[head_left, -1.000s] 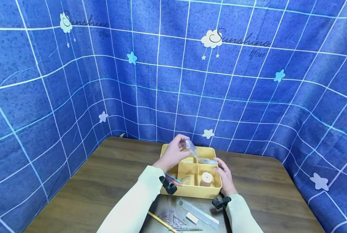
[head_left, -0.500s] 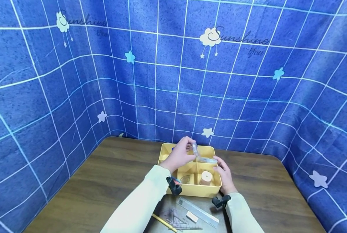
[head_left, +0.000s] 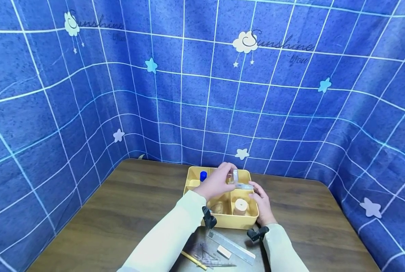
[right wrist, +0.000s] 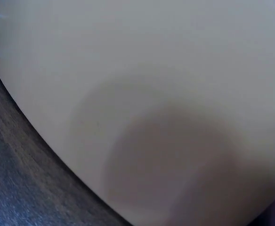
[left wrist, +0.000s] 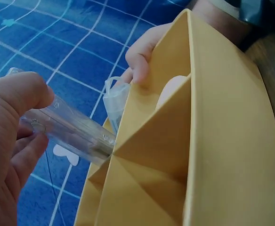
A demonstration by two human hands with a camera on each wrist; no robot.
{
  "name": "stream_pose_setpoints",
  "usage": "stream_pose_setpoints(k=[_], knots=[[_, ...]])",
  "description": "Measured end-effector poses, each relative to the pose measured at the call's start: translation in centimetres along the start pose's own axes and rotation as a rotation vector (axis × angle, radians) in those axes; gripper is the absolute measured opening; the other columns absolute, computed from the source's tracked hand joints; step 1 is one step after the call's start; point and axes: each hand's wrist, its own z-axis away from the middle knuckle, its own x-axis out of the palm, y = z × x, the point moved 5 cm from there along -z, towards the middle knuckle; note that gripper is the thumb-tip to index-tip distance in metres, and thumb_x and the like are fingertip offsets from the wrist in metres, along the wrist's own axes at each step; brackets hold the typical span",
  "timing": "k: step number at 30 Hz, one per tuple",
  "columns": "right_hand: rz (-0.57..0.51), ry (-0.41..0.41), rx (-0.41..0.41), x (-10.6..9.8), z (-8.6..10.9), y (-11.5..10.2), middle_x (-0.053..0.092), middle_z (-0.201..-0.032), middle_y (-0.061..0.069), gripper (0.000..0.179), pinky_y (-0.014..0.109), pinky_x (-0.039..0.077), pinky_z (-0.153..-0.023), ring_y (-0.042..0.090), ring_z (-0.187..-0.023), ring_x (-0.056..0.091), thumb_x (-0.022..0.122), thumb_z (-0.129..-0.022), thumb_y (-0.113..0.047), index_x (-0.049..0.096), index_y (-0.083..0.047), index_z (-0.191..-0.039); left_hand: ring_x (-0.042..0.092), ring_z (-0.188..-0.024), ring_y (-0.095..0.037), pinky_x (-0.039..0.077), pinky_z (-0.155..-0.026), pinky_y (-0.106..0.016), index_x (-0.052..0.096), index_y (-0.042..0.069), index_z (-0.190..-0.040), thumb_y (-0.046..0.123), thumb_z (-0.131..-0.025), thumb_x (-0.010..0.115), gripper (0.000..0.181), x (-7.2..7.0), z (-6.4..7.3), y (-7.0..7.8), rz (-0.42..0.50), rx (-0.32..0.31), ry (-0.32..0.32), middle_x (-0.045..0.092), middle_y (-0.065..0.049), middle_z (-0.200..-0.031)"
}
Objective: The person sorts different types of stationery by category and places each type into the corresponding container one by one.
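My left hand (head_left: pixel 217 182) pinches a clear plastic case (left wrist: pixel 71 127) between thumb and fingers. The case slants down, its lower end overlapping a divider of the yellow compartment organizer (head_left: pixel 228 222) in the left wrist view. Something thin and pale shows through its lower end. At the organizer's right side, my right hand (head_left: pixel 264 206) grips the wall, fingertips over the rim. Close to those fingertips, a translucent tube with a looped cap (left wrist: pixel 116 101) sticks up from a rear compartment. A pale pink roll (head_left: pixel 240 207) stands in the front right compartment. A blurred pale surface fills most of the right wrist view.
A blue-capped item (head_left: pixel 203 176) stands in the rear left compartment. In front of the organizer lie a clear ruler (head_left: pixel 232 246), a white eraser (head_left: pixel 224 251), a yellow pencil (head_left: pixel 193 260) and clear drawing tools. A blue patterned curtain (head_left: pixel 202 94) hangs behind the wooden table (head_left: pixel 138 189).
My left hand has moved right across the organizer with the clear case, which now stands more upright in the head view. The blue cap has come into sight. My right hand stays on the wall.
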Motion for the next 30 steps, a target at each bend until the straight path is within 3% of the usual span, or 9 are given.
stream_pose_setpoints(k=[6, 11, 18, 23, 27, 30], knots=[[0.001, -0.004, -0.009, 0.0, -0.2, -0.1, 0.060, -0.120, -0.003, 0.053, 0.028, 0.052, -0.085, 0.014, -0.100, 0.061, 0.048, -0.091, 0.003, 0.045, 0.003, -0.143, 0.058, -0.117, -0.020, 0.047, -0.099, -0.027, 0.052, 0.013, -0.127, 0.014, -0.090, 0.071, 0.042, 0.0, -0.5, 0.7, -0.066, 0.020, -0.017, 0.051, -0.001, -0.119], [0.000, 0.002, -0.024, 0.0, -0.1, 0.1, 0.060, -0.118, -0.004, 0.051, 0.027, 0.052, -0.084, 0.013, -0.099, 0.061, 0.048, -0.091, 0.003, 0.045, 0.005, -0.142, 0.057, -0.113, -0.017, 0.048, -0.097, -0.028, 0.052, 0.015, -0.125, 0.017, -0.091, 0.071, 0.039, 0.0, -0.7, 0.0, -0.037, -0.027, 0.008, 0.051, 0.000, -0.117], [0.002, 0.004, -0.030, 0.0, 0.0, 0.3, 0.061, -0.117, -0.003, 0.050, 0.028, 0.053, -0.083, 0.014, -0.098, 0.062, 0.047, -0.092, 0.003, 0.045, 0.005, -0.142, 0.057, -0.114, -0.018, 0.048, -0.096, -0.030, 0.052, 0.016, -0.129, 0.018, -0.092, 0.071, 0.042, 0.0, -1.0, -0.9, -0.057, -0.040, 0.028, 0.051, 0.000, -0.122], [-0.007, -0.003, -0.031, 0.2, 0.1, 0.2, 0.060, -0.118, -0.002, 0.051, 0.028, 0.053, -0.083, 0.014, -0.097, 0.061, 0.048, -0.091, 0.004, 0.045, 0.006, -0.142, 0.061, -0.109, -0.023, 0.050, -0.090, -0.028, 0.054, 0.013, -0.129, 0.017, -0.091, 0.074, 0.043, 0.8, -1.1, -1.5, -0.105, -0.062, -0.011, 0.054, -0.003, -0.118], [-0.010, -0.009, -0.030, 0.3, 0.1, 0.1, 0.059, -0.120, 0.000, 0.052, 0.028, 0.052, -0.083, 0.014, -0.098, 0.061, 0.049, -0.090, 0.003, 0.045, 0.006, -0.142, 0.060, -0.095, -0.017, 0.050, -0.081, -0.026, 0.056, 0.010, -0.127, 0.019, -0.089, 0.076, 0.043, 1.3, -1.0, -1.8, -0.175, -0.070, -0.045, 0.058, -0.005, -0.111], [-0.012, -0.002, -0.022, 0.1, 0.1, 0.0, 0.059, -0.121, 0.001, 0.052, 0.028, 0.052, -0.083, 0.015, -0.098, 0.061, 0.049, -0.090, 0.002, 0.046, 0.005, -0.142, 0.061, -0.096, -0.016, 0.050, -0.083, -0.027, 0.058, 0.010, -0.126, 0.021, -0.090, 0.075, 0.042, 1.6, -1.1, -1.9, -0.218, -0.077, -0.077, 0.061, -0.004, -0.112]])
